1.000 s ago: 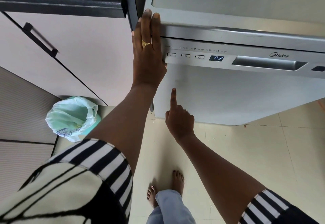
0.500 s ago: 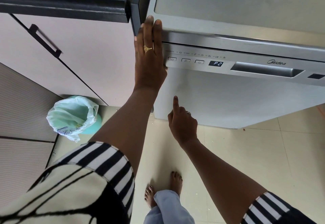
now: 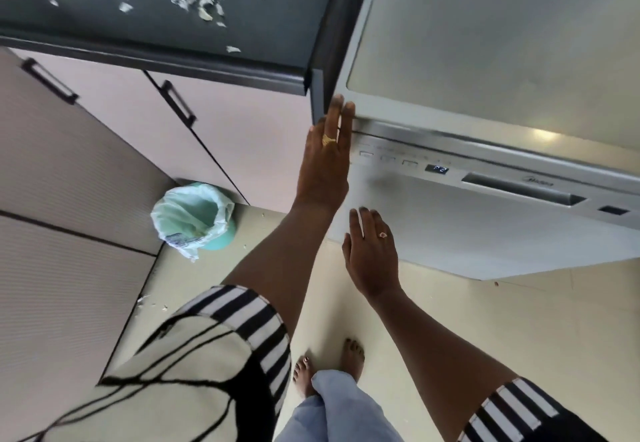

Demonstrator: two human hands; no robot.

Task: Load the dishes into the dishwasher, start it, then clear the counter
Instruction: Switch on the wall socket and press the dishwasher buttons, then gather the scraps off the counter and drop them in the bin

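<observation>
Beside the dark worktop (image 3: 104,8), the dishwasher (image 3: 485,230) stands with its door closed and its display (image 3: 437,168) lit. My left grip (image 3: 325,164) lies flat on its upper left corner, fingers straight and pressed together, holding nothing. My right grip (image 3: 372,254) is lower, before the door, fingers straight and slightly spread, empty; I cannot tell whether it touches. Pale scraps (image 3: 207,1) litter the worktop.

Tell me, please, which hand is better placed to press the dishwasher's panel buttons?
Probably the left: the left hand lies flat beside the panel buttons; the right hand hovers lower, at the door.
</observation>
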